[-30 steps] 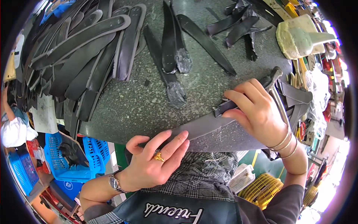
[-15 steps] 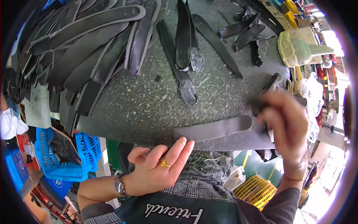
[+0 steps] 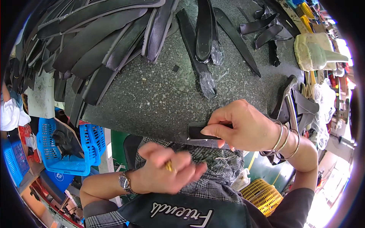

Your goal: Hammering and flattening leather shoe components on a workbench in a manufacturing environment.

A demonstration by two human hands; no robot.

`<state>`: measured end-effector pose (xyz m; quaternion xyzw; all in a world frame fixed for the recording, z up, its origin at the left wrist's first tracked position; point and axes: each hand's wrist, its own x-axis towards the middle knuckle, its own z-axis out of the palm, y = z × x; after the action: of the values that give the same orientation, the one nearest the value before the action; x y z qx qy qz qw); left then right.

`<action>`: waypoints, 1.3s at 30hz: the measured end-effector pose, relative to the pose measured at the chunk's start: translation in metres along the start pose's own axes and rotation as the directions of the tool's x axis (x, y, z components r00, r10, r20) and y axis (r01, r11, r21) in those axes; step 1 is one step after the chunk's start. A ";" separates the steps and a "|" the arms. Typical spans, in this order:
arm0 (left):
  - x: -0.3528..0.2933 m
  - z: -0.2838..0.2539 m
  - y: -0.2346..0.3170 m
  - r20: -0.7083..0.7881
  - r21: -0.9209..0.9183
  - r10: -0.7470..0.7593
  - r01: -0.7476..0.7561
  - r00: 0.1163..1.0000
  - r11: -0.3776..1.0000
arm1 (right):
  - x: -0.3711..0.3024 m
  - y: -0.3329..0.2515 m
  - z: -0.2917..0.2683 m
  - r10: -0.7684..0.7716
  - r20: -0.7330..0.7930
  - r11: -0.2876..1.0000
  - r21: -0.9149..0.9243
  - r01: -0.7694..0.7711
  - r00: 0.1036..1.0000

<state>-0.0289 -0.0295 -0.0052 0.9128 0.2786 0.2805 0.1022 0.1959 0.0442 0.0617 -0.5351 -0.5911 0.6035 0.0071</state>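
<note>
At the near edge of the table, my right hand (image 3: 243, 129) is closed, thumb and fingers pinching a black strip (image 3: 197, 132) that looks like leather. The strip's left end shows, with a thin grey layer along its edges; the rest is hidden under the hand. My left hand (image 3: 169, 169), blurred by motion, hangs over my lap just off the table edge. Its fingers are partly bent and spread, with nothing visible in them. Farther off lie several long black strips (image 3: 232, 40), some with a whitish, shiny smear (image 3: 208, 85) at one end.
A big pile of black strips (image 3: 99, 34) covers the far left of the table. Black scraps (image 3: 262, 30) lie far right, beside a crusted pale green container (image 3: 311, 51). More dark pieces (image 3: 289, 102) sit at the right edge. A blue basket (image 3: 68, 163) stands left, a yellow basket (image 3: 262, 195) below.
My right hand has come left from the right side of the table onto the grey strip, where a black strip now shows. My left hand has drawn off the strip's end.
</note>
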 end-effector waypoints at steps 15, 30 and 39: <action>0.006 -0.012 -0.004 0.126 0.243 -0.063 0.031 0.990 0.970 | -0.001 0.001 -0.008 -0.057 -0.037 0.976 -0.212 0.047 0.998; 0.023 -0.009 -0.002 0.155 0.361 -0.059 -0.001 0.986 0.932 | -0.047 0.044 -0.041 0.121 -0.242 0.988 -0.062 -0.140 0.963; 0.033 -0.017 -0.001 0.246 0.283 -0.018 -0.054 0.969 0.958 | -0.069 0.079 -0.048 -0.376 -0.463 0.725 -0.686 -0.057 0.803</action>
<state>-0.0166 -0.0093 0.0236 0.9481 0.2933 0.1228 -0.0002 0.3060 0.0098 0.0614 -0.6007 -0.7827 0.1561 0.0463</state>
